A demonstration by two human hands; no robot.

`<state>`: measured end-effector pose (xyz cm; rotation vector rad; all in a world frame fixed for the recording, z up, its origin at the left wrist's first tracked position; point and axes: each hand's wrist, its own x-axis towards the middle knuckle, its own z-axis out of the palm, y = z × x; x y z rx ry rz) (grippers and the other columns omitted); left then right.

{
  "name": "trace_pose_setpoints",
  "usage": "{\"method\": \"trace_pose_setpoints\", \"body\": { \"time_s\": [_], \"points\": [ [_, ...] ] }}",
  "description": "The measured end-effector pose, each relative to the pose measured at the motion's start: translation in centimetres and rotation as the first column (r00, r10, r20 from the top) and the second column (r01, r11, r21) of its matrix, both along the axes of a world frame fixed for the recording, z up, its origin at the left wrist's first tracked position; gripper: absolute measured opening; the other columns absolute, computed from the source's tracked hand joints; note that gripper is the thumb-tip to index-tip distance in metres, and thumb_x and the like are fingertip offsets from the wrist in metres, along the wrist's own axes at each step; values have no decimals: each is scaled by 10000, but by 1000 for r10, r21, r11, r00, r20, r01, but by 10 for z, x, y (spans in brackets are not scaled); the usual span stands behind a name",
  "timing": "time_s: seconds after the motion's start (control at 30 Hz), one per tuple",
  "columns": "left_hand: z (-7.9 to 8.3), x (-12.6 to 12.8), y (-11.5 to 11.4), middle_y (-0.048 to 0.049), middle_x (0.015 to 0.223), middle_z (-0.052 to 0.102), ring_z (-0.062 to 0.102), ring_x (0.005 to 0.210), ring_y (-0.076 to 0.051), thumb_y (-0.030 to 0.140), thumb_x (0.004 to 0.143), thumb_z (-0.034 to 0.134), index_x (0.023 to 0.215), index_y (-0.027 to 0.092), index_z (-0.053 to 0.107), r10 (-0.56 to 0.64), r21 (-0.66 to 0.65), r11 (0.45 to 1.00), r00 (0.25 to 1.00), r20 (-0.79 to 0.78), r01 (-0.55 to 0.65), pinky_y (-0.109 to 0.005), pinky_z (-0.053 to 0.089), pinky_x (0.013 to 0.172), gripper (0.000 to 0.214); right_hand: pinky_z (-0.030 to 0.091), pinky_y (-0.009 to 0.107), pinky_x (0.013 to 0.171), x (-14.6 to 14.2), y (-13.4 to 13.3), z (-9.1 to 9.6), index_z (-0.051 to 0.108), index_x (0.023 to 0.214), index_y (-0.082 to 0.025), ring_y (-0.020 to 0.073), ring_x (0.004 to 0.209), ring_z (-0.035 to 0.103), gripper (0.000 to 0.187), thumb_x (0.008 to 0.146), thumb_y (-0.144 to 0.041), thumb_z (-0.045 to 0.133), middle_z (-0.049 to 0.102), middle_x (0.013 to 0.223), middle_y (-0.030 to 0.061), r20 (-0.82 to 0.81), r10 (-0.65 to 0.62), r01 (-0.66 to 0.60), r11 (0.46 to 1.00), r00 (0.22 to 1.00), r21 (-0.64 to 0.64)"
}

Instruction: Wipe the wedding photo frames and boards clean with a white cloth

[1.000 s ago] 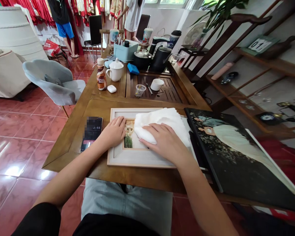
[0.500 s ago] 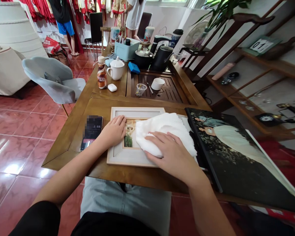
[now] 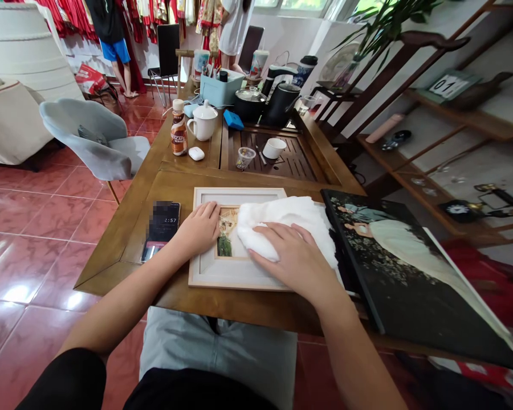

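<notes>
A picture frame [image 3: 235,275] with a pale wooden edge lies flat near the front of the table, a small photo [image 3: 224,239] showing inside it. My left hand [image 3: 202,228] rests on the frame's left side with its fingers stretched out, holding nothing. My right hand [image 3: 293,256] presses a bunched white cloth [image 3: 297,212] onto the frame, its fingers curved over the fabric. The cloth hides the right part of the photo and frame. Left of the frame is a phone [image 3: 161,228] with lit digits.
A large dark photo panel [image 3: 410,273] lies right of the frame, overhanging the table's edge. Further back are a coffee bottle [image 3: 179,131], a lidded white mug [image 3: 204,122], a plastic cup [image 3: 245,158], a white bowl [image 3: 274,148] and a black kettle [image 3: 282,102].
My right hand and the cloth have shifted slightly left over the frame. My left hand stays in place on the frame's left side. The phone's digits went from 2:55 to 2:57.
</notes>
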<state>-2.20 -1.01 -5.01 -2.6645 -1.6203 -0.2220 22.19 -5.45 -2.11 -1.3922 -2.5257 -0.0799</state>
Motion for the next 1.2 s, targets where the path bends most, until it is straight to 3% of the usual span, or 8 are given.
{"method": "trace_pose_setpoints", "body": {
  "time_s": [0.27, 0.57, 0.73, 1.03, 1.2],
  "points": [
    [-3, -1, 2, -224, 1539, 493, 460, 1446, -303, 271, 1042, 287, 1499, 24, 440, -18, 5, 1000, 1000, 23, 17, -430, 325, 1226, 542, 353, 574, 1156, -12, 34, 2, 585, 1364, -177, 340, 1289, 584, 486, 1020, -505, 484, 642, 1407, 137, 31, -32, 35, 995, 999, -96],
    [-3, -1, 1, -229, 1541, 497, 450, 1460, -303, 249, 1035, 299, 1472, 12, 462, -20, 9, 1000, 999, 27, 19, -431, 319, 1235, 523, 383, 589, 1132, -32, 48, 8, 572, 1362, -184, 345, 1300, 583, 475, 1029, -494, 437, 624, 1423, 170, -20, 93, -95, 977, 995, -188],
    [1, 0, 0, -229, 1504, 526, 482, 1428, -303, 229, 1031, 319, 1407, 11, 523, -29, 15, 999, 999, 22, 29, -419, 332, 1233, 480, 340, 591, 1180, -44, 46, 9, 568, 1386, -205, 318, 1371, 540, 462, 1025, -469, 452, 600, 1475, 156, -53, 167, -175, 964, 984, -200],
    [-1, -1, 1, -224, 1552, 486, 453, 1457, -308, 250, 1042, 312, 1488, -8, 451, -8, 2, 1000, 1000, 3, 8, -411, 307, 1244, 534, 345, 631, 1118, -28, 43, 6, 589, 1306, -193, 345, 1266, 611, 395, 999, -404, 458, 657, 1395, 157, 14, -19, 21, 991, 1000, -134],
    [-4, -1, 1, -216, 1550, 493, 456, 1456, -297, 258, 1039, 310, 1495, 18, 451, -13, 16, 1000, 1000, 14, 13, -414, 311, 1240, 534, 337, 621, 1114, -16, 41, 4, 589, 1277, -204, 337, 1241, 620, 382, 988, -409, 448, 675, 1364, 150, 21, -68, 69, 995, 997, -78]
  ]
}}
